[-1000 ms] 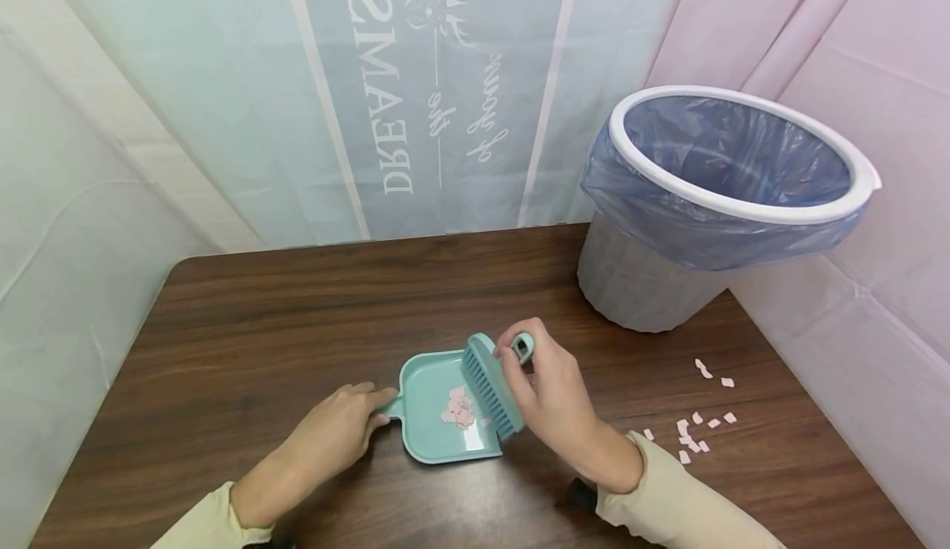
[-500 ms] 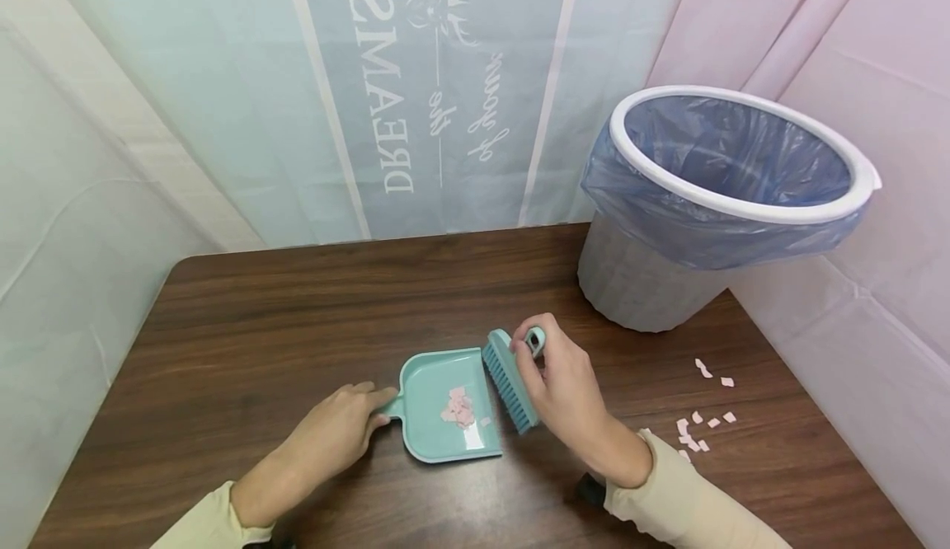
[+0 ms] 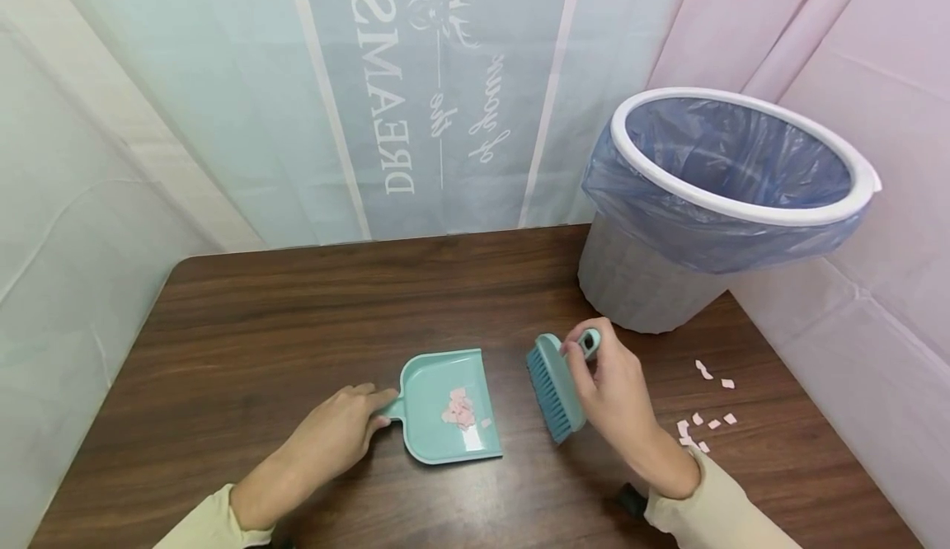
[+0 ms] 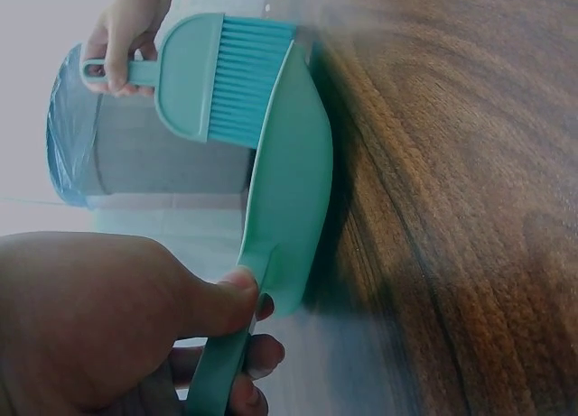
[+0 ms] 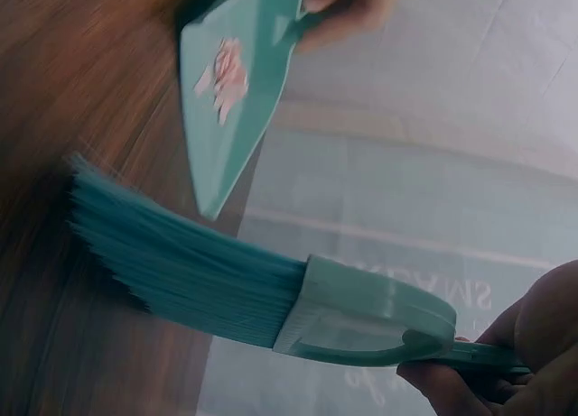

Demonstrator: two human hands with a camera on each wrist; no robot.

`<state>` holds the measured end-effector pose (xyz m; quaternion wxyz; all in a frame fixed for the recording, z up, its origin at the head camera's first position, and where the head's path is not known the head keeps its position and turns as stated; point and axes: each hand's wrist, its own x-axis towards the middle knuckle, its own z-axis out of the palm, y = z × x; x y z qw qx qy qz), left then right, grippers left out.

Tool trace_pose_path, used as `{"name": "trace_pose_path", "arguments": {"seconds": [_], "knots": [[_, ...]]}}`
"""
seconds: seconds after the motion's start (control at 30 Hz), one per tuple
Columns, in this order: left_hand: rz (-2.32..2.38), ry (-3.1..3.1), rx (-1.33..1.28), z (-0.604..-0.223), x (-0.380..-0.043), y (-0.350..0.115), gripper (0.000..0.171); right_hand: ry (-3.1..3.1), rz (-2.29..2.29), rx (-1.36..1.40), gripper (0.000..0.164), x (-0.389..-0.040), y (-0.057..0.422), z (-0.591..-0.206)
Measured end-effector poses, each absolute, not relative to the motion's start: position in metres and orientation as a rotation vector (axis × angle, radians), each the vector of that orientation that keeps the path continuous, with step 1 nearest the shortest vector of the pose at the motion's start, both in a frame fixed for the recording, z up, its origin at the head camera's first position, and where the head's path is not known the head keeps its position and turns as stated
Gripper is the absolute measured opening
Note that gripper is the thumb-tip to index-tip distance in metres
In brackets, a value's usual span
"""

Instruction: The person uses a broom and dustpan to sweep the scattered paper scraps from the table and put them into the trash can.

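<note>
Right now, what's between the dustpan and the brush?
Only a bare strip of brown table lies between the dustpan and the brush; the head view shows it.

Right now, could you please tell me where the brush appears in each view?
Head: the brush is right of centre, in the right hand.
Left wrist: the brush is near the top, left of centre.
Right wrist: the brush stretches across, mostly in the lower half.
Shared landmark: the dustpan, in all three.
</note>
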<state>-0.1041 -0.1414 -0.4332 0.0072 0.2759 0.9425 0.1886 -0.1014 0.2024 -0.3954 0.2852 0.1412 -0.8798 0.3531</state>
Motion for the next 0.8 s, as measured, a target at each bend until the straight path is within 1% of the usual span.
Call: {"name": "trace_pose_path", "arguments": {"seconds": [0.27,0.57,0.8], "knots": [[0.568,2.97,0.902,-0.433,-0.103,-0.142,0.032,-2.353,0.848,0.242,0.017,-0.095,0.242,-0.395],[0.604,2.925,0.95,-0.434,-0.105,-0.147,0.033,-2.358,0.87,0.074,0.011,-0.085,0.287,-0.393],[0.637,2.909,0.939,-0.436,-0.105,-0.151,0.033,-2.358,0.804,-0.034,0.012,-0.079,0.313,-0.39]]}}
